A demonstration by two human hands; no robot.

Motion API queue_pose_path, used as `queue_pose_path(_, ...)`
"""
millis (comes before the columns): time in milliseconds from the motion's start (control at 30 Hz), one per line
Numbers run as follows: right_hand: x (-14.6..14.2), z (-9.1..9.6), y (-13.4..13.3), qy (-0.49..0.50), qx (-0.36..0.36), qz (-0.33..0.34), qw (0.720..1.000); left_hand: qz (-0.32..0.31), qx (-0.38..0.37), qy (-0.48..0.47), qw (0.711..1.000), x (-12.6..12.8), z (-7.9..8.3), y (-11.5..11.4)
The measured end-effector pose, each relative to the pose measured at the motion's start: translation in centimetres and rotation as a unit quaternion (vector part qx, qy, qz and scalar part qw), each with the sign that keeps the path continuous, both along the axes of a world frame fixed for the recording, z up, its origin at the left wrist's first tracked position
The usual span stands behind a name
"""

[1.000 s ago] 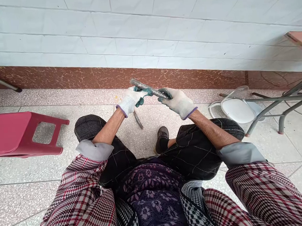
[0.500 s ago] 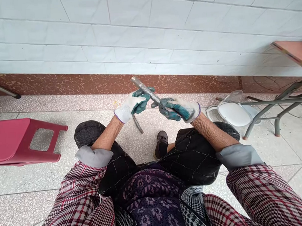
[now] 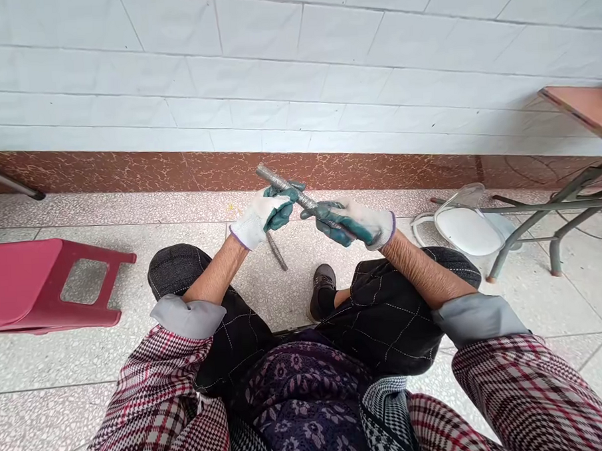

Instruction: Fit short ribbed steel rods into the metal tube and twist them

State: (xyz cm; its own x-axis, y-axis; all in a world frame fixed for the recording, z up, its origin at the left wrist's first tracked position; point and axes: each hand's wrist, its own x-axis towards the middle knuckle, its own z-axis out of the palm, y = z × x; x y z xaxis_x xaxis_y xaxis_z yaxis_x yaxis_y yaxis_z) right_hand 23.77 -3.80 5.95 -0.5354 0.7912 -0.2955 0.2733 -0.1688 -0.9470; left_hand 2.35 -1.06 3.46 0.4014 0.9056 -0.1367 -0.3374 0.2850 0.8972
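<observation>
I sit with both gloved hands raised above my knees. My right hand [image 3: 355,222], in a white glove with a green palm, is closed around the lower end of a grey metal rod [image 3: 285,184] that slants up to the left. My left hand [image 3: 263,214], gloved the same way, pinches the rod near its middle with its green fingertips. From the left hand a thin dark metal tool [image 3: 277,250] hangs down toward the floor.
A red plastic stool [image 3: 39,282] lies on the tiled floor at the left. A white round container with a clear lid [image 3: 468,219] sits at the right beside grey metal table legs [image 3: 535,232]. A tiled wall with a brown skirting [image 3: 129,170] is ahead.
My right hand has turned palm-up around the rod, showing the glove's green side. The left hand's fingertips shifted along the rod. The rod stays slanted between both hands.
</observation>
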Motion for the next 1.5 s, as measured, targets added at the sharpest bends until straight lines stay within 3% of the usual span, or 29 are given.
queue_pose_path(100, -0.9, -0.2, 0.1, -0.118, 0.171, -0.118, 0.971, 0.068, -0.044, 0.014, 0.997, 0.4, 0.0, 0.3)
queue_pose_path(167, -1.2, -0.2, 0.0, -0.127, 0.206, -0.157, 0.957, 0.069, -0.044, -0.002, 0.997, 0.4, 0.3, 0.3)
queue_pose_path(267, -0.7, 0.0, -0.2, -0.004, 0.054, -0.084, 0.995, 0.017, -0.004, -0.023, 1.0, -0.1, 0.7, 0.0)
queue_pose_path(333, -0.1, 0.0, -0.1, 0.064, -0.036, -0.019, 0.997, -0.011, 0.009, -0.024, 1.0, -0.3, 0.7, -0.1)
queue_pose_path(367, 0.0, -0.1, 0.0, 0.068, -0.043, -0.003, 0.997, -0.011, 0.005, -0.018, 1.0, -0.2, 0.5, -0.1)
queue_pose_path(433, -0.2, -0.4, 0.2, 0.006, 0.014, -0.034, 0.999, 0.022, -0.019, 0.007, 1.0, 0.1, 0.2, 0.0)
queue_pose_path(500, -0.7, -0.7, 0.3, -0.087, 0.114, -0.108, 0.984, 0.068, -0.048, 0.032, 0.996, 0.6, 0.0, 0.1)
queue_pose_path(567, -1.1, -0.7, 0.2, -0.115, 0.147, -0.139, 0.973, 0.073, -0.057, 0.028, 0.995, 0.7, 0.0, 0.1)
queue_pose_path(667, -0.7, -0.4, -0.3, -0.001, 0.022, -0.048, 0.999, 0.01, -0.019, -0.007, 1.0, 0.5, 0.2, -0.3)
queue_pose_path(733, -0.4, -0.2, -0.4, 0.049, -0.04, 0.011, 0.998, -0.017, 0.004, -0.01, 1.0, 0.4, 0.2, -0.4)
queue_pose_path(767, -0.4, -0.2, -0.4, 0.038, -0.035, 0.014, 0.999, -0.012, 0.004, -0.002, 1.0, 0.4, 0.1, -0.3)
queue_pose_path(833, -0.7, -0.4, -0.3, -0.039, 0.04, -0.041, 0.998, 0.024, -0.012, 0.026, 0.999, 0.7, -0.2, -0.1)
queue_pose_path(933, -1.2, -0.6, -0.1, -0.125, 0.162, -0.131, 0.97, 0.061, -0.027, 0.041, 0.997, 0.8, -0.3, 0.1)
queue_pose_path(967, -1.1, -0.6, -0.2, -0.109, 0.156, -0.123, 0.974, 0.051, -0.021, 0.033, 0.998, 0.8, -0.2, 0.1)
queue_pose_path(1033, -0.6, -0.5, -0.3, -0.03, 0.072, -0.044, 0.996, 0.003, 0.006, 0.009, 1.0, 0.5, 0.0, -0.1)
queue_pose_path(1100, 0.0, -0.4, -0.3, 0.029, -0.013, 0.031, 0.999, -0.035, 0.03, -0.005, 0.999, 0.2, 0.2, -0.4)
queue_pose_path(1133, 0.1, -0.4, -0.3, 0.025, -0.02, 0.039, 0.999, -0.035, 0.032, -0.002, 0.999, 0.3, 0.2, -0.5)
queue_pose_path(1200, 0.0, -0.5, -0.1, -0.041, 0.047, -0.019, 0.998, 0.0, 0.014, 0.026, 1.0, 0.5, 0.1, -0.6)
queue_pose_path(1300, -0.5, -0.3, 0.0, -0.122, 0.169, -0.135, 0.969, 0.029, -0.006, 0.061, 0.998, 1.0, -0.3, -0.3)
queue_pose_path(1400, -0.5, 0.6, -0.3, -0.051, 0.126, -0.136, 0.981, 0.001, 0.023, 0.056, 0.998, 0.8, -0.3, -0.2)
queue_pose_path(1500, 0.6, 1.7, -0.8, 0.056, 0.042, -0.062, 0.996, -0.041, 0.073, 0.075, 0.994, 0.0, 0.4, -0.6)
